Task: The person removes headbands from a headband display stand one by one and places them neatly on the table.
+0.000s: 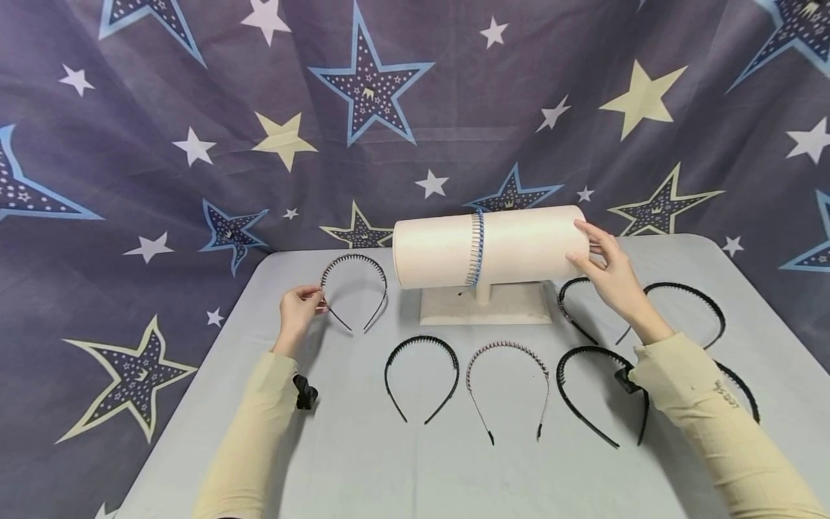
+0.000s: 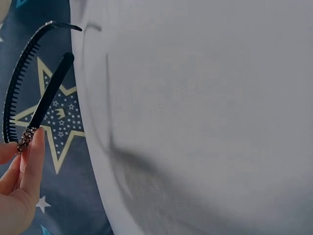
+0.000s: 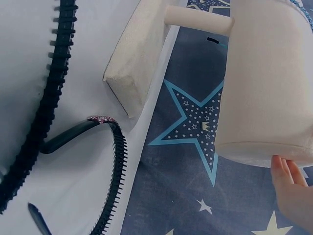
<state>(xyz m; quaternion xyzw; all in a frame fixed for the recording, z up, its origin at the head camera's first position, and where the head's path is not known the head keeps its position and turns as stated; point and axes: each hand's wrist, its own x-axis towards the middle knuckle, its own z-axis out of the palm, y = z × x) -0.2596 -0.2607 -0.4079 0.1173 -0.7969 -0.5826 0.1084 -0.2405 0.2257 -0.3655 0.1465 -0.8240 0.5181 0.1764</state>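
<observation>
In the head view, my left hand (image 1: 300, 310) pinches one side of a black toothed headband (image 1: 353, 256) at the table's left back. The left wrist view shows those fingers on a glittery patch of the headband (image 2: 17, 83), its tips pointing away from the hand. My right hand (image 1: 612, 272) touches the right end of a cream roll-shaped display stand (image 1: 532, 241), fingers fairly straight. In the right wrist view the right hand's fingertips (image 3: 279, 169) rest against the roll's end. A blue toothed headband (image 1: 477, 247) sits around the middle of the roll.
A black headband (image 1: 421, 338) and a pinkish one (image 1: 507, 344) lie in front of the stand's base (image 1: 485, 311). Several more black headbands (image 1: 586, 349) lie on the right, partly under the right arm. A star-patterned cloth (image 1: 402, 173) hangs behind the table (image 1: 363, 461).
</observation>
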